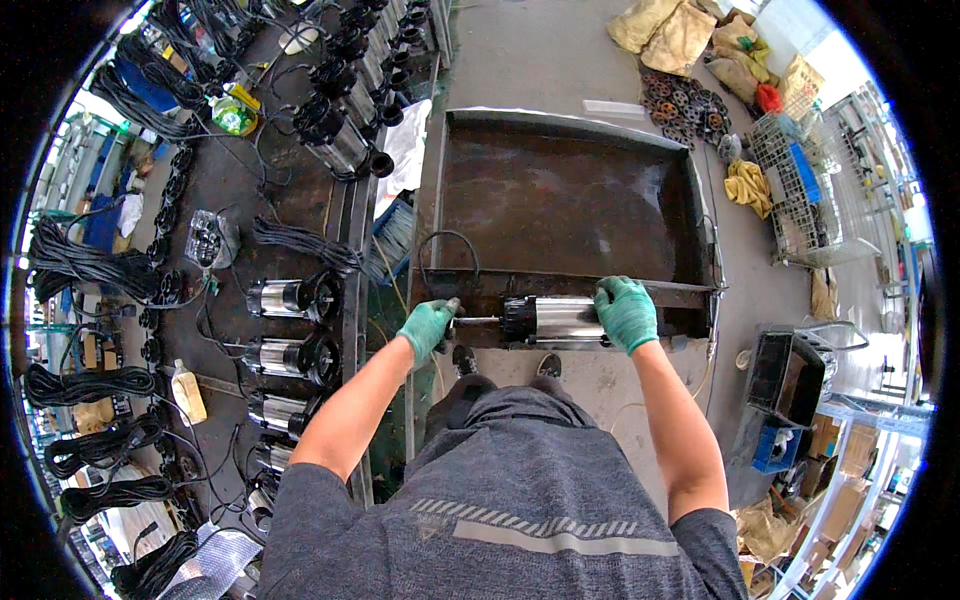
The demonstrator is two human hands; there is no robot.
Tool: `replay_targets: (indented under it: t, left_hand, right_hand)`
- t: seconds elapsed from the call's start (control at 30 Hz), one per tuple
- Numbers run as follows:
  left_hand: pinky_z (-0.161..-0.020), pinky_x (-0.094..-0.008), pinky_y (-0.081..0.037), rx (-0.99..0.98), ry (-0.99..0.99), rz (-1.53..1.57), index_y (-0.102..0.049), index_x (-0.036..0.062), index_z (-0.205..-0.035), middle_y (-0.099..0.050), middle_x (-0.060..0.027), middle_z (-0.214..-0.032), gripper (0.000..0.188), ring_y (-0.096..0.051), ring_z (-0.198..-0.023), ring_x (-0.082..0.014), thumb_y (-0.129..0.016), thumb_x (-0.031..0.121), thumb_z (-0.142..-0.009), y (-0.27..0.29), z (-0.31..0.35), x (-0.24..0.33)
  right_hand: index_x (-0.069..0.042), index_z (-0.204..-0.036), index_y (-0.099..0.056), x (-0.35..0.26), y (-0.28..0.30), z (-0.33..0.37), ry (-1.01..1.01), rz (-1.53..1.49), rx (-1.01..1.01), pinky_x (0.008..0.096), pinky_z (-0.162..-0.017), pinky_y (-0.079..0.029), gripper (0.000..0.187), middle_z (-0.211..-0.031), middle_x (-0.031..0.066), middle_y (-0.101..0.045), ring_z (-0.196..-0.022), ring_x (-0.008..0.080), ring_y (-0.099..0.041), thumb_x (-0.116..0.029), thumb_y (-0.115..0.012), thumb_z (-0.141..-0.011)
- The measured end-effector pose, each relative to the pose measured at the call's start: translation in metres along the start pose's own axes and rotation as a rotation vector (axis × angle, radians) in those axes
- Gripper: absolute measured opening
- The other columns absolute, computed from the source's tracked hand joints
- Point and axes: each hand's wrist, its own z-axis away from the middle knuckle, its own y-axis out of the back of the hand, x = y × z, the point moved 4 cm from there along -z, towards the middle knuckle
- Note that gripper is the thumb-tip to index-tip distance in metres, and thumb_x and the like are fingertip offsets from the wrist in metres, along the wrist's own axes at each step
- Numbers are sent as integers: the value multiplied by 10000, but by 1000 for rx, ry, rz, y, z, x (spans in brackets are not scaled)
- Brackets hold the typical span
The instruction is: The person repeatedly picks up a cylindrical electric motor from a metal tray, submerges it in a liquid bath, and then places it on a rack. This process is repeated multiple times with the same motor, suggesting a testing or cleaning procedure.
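Head view: from where I'm standing, the left grip [428,328] looks closed round the outer end of a thin rod [477,320], and the right grip [628,315] is wrapped over the far end of the steel cylinder [562,318], so that lies between the two. I'd keep rod and body in line and let the right grip steady it, cos that polished, round shell could roll. Ribbed black collar towards the left grip, thin green gloves, rust-brown metal tray [560,185] just beyond both grips.
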Motion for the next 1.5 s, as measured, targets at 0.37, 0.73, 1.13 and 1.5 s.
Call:
replay_targets:
  t: [0.37, 0.73, 1.13, 1.5]
  left_hand:
    - [-640, -322, -510, 103, -75, -21, -651, 36, -1098, -646, -55, -839, 307, -621, -712, -175, -593, 332, -1046, -9, 7, 5]
    - [-550, -318, -525, 24, -160, 219, -603, 117, -1142, -603, -23, -798, 277, -560, -605, -118, -544, 379, -1070, -3, 20, -30]
    - [-492, -294, -419, 586, -148, 194, -700, 120, -1051, -578, 36, -703, 282, -534, -556, -100, -554, 360, -1068, 115, 16, -47]
    - [-589, -378, -477, 615, -205, -22, -625, 26, -1168, -660, -89, -789, 367, -610, -655, -187, -626, 362, -1020, 58, -16, 0]
  right_hand:
    - [-73, -1042, -726, 0, 1, -2, -17, -18, -35, 470, -963, -498, 244, -1072, 167, -708, -1055, 386, -626, -257, -601, -942]
    - [-71, -1020, -728, 1, 0, -4, -21, -36, -17, 468, -945, -508, 221, -1051, 166, -714, -1055, 389, -625, -247, -631, -926]
    - [-74, -1015, -731, -2, 5, -3, -36, -22, -31, 476, -948, -503, 212, -1063, 161, -717, -1056, 389, -626, -239, -633, -927]
    - [-70, -1011, -726, -2, 3, -3, -17, -31, -1, 482, -940, -504, 210, -1044, 168, -712, -1034, 396, -630, -234, -628, -924]
